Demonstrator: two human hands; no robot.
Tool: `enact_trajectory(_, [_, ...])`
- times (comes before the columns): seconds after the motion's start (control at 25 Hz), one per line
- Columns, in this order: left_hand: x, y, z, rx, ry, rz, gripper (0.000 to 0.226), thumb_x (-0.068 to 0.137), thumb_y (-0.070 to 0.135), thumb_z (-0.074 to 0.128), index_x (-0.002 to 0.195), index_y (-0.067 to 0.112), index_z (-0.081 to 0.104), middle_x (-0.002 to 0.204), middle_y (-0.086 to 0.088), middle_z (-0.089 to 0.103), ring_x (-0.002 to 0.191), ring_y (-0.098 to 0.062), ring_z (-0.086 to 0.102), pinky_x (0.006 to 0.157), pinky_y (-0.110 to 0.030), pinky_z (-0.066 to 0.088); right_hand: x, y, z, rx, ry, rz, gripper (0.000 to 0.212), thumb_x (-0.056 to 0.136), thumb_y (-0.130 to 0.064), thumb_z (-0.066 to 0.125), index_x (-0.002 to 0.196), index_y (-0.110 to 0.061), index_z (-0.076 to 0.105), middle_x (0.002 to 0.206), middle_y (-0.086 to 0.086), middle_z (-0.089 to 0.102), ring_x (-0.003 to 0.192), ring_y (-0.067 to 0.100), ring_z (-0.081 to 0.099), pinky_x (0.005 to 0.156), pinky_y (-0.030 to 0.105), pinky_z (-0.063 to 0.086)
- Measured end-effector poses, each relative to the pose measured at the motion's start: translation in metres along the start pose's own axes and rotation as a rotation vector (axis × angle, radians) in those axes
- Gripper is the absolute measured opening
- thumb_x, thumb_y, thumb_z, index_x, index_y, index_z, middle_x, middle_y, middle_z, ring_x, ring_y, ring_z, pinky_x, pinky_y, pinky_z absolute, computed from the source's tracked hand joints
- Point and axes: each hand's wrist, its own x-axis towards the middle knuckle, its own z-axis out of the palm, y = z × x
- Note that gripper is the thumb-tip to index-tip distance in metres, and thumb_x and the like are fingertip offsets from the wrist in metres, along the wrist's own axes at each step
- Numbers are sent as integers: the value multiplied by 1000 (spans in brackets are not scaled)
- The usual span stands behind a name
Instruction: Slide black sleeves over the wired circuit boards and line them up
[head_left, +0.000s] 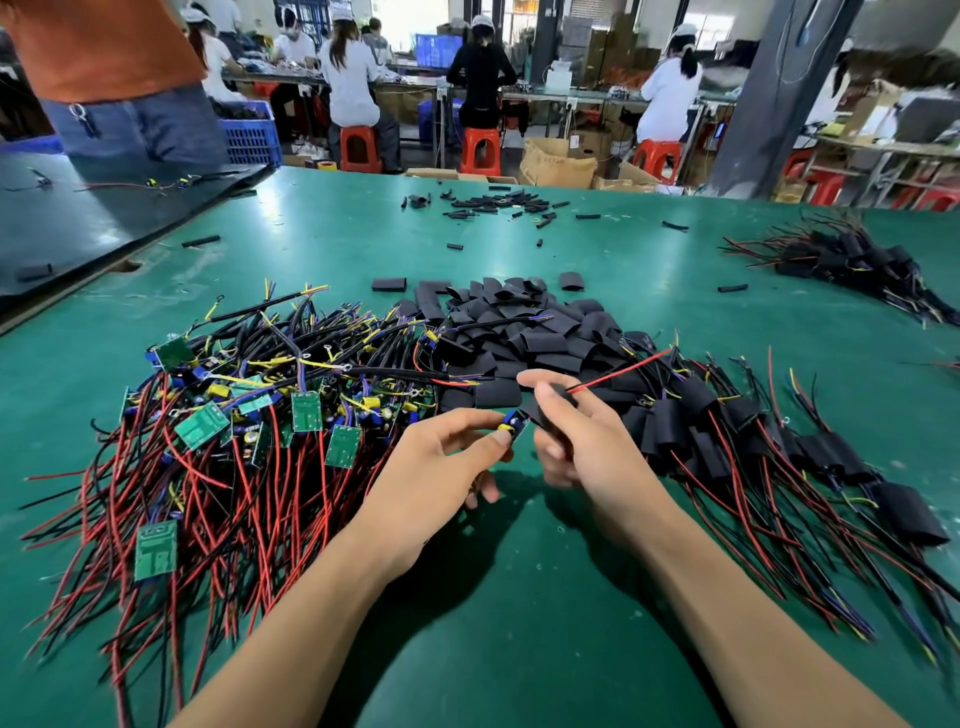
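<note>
Two hands meet above the green table (545, 675): the left hand (436, 467) pinches a wired circuit board (511, 423), and the right hand (582, 441) curls its fingers round a black sleeve (548, 408) threaded on the red wire (623, 370). Keeping the sleeve's mouth square to the board should let it slide over without snagging.

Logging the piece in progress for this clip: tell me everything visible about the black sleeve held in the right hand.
The black flattened tube sleeve looks matte and pliable, like heat-shrink. The right hand pinches it between thumb and fingers, which hide much of it, above the green mat. A red wire leaves its far end; its near opening meets the small wired circuit board with blue and yellow parts, pinched by the left hand and uncovered.
</note>
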Motion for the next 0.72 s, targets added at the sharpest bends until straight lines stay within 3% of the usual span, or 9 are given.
enact_trajectory(0.12, [-1,1,1,-36,-3,-22,14,99,14,58,103,14,71,84,-3,73,51,-14,55,47,-22,40,-1,-2,-4,115,-127,5,33,98,-42,50,121,-21,61,64,2,53,46,12,34,47,22,29])
enact_trajectory(0.2, [-1,2,1,-60,-1,-37,16,101,14,55,102,13,70,81,0,72,51,-14,54,49,-23,39,-1,-1,-5,112,-169,-17,37,95,-42,51,123,-19,61,70,3,59,49,14,40,50,21,35])
enact_trajectory(0.4, [-1,4,2,-76,25,-59,12,98,17,59,102,14,71,83,-4,73,44,-11,43,45,-20,33,0,-2,-7,-1,-79,-105,25,94,-42,60,106,-24,72,72,0,62,51,13,46,51,18,36])
enact_trajectory(0.52, [-1,4,1,-62,39,-46,9,95,18,63,100,16,71,85,-7,75,43,-11,42,44,-20,32,-2,-3,-7,-101,-37,-152,29,91,-46,63,107,-24,74,71,-6,62,52,10,49,50,16,38])
enact_trajectory(0.72, [-3,3,0,8,63,40,8,89,24,72,97,21,72,85,-4,75,47,-11,44,46,-18,39,-4,0,-8,-230,8,-197,20,94,-38,66,106,-24,73,68,-15,59,56,9,50,55,16,42])
